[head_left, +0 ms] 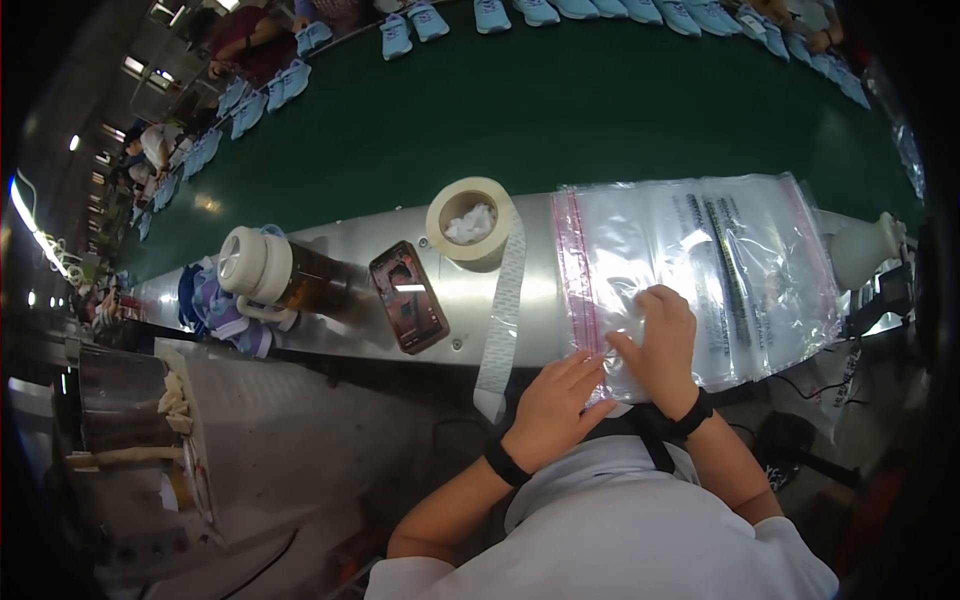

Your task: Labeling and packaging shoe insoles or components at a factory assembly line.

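Clear plastic bags with pink-red seal strips and dark print lie flat on the metal ledge in front of me. My left hand rests at their near left corner, fingers stretched out and thumb apart. On the bags' surface, beside the pink strip, lies my right hand, its fingers slightly bent and the thumb spread away. Neither hand visibly grips anything. Left of the bags stands a cream roll with crumpled white bits in its core. Its printed pale strip hangs over the ledge's near edge.
A phone lies on the metal ledge, near a white-lidded bottle of brown liquid and purple-blue shoes. Beyond runs a green conveyor belt, lined with light-blue shoes; people work there. A grey machine stands lower left.
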`<state>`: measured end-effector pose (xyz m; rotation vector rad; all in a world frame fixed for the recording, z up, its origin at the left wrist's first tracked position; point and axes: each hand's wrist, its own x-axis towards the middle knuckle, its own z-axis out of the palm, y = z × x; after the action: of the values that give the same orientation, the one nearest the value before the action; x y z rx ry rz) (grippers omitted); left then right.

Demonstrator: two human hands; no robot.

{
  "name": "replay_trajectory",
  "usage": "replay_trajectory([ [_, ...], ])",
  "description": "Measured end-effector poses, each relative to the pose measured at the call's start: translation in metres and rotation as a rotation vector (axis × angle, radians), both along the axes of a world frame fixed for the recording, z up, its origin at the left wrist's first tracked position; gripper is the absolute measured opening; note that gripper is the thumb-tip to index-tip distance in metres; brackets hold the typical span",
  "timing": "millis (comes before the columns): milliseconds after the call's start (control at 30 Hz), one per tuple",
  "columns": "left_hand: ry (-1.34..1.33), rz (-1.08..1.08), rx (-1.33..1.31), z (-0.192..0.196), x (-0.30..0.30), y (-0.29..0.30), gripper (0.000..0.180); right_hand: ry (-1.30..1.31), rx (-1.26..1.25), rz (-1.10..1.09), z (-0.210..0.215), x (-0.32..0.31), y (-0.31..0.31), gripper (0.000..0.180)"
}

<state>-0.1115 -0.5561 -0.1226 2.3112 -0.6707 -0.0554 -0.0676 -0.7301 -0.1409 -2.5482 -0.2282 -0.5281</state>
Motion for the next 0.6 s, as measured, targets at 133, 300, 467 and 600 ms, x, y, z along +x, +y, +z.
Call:
replay_trajectory([
  [133,-0.054,-0.019,-0.036,-0.005,0.002,0.0,0.033,0.069,-0.132,-0.001,0.005,0.007,-0.003,0.034],
  [300,0.001,-0.004,-0.037,-0.003,0.004,-0.002,0.033,0.023,-0.195,-0.014,-0.012,0.012,-0.003,0.016],
  [467,0.002,0.004,-0.06,-0.001,0.003,-0.003,0.032,-0.085,-0.201,-0.046,-0.016,0.014,-0.003,0.01],
  [600,0.001,0.008,-0.065,-0.003,0.003,-0.001,0.031,0.023,0.062,-0.13,-0.011,0.012,-0.01,0.008],
])
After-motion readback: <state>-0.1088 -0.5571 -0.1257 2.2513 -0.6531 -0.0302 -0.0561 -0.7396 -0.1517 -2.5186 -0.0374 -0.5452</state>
